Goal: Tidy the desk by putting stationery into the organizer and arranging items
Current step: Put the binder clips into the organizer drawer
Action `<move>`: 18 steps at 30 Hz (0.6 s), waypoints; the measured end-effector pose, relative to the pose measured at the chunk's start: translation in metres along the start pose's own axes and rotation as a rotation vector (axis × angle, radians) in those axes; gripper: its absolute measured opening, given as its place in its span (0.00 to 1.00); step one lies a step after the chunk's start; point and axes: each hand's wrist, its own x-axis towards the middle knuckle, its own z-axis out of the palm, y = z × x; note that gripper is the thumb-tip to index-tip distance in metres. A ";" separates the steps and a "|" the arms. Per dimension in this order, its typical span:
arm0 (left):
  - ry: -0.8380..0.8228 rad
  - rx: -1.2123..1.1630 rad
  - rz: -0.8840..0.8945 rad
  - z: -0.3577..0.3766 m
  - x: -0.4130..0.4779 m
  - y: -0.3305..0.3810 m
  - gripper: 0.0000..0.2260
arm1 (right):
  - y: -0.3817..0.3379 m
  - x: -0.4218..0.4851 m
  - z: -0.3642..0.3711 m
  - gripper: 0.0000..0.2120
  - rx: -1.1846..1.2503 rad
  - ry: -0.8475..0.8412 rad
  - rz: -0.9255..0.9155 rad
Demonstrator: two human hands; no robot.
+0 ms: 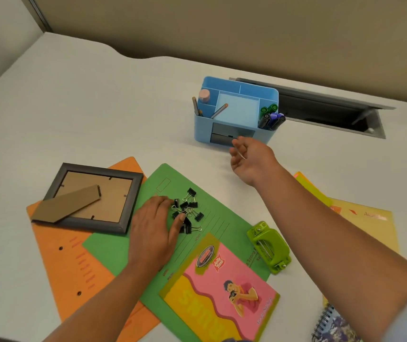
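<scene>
A blue desk organizer (270,95) stands at the middle back of the white desk, with pens, markers and a small pink jar in its compartments. My right hand (251,160) hovers just in front of its dark lower drawer (219,138), fingers relaxed and slightly curled. A thin pale sliver shows at the fingers; I cannot tell what it is. A pile of several black binder clips (188,211) lies on a green folder (212,193). My left hand (151,224) lies flat at the pile's left side, thumb and fingertips touching the clips.
A grey picture frame (123,201) lies face down on an orange folder (69,255) at left. A pink and yellow booklet (222,287) and a green hole punch (267,248) lie in front. Yellow papers (370,223) and a spiral notebook (333,327) are at right. An open cable hatch (333,112) sits behind the organizer.
</scene>
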 end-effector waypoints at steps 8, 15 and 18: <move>-0.015 0.010 -0.016 0.002 0.001 0.001 0.25 | 0.014 0.005 0.021 0.09 0.331 -0.071 0.181; -0.036 0.026 -0.022 0.003 0.001 -0.001 0.27 | 0.024 0.000 0.028 0.08 0.455 -0.097 0.189; -0.023 0.008 -0.027 0.003 0.001 -0.001 0.26 | 0.030 -0.005 0.027 0.11 0.370 -0.062 0.205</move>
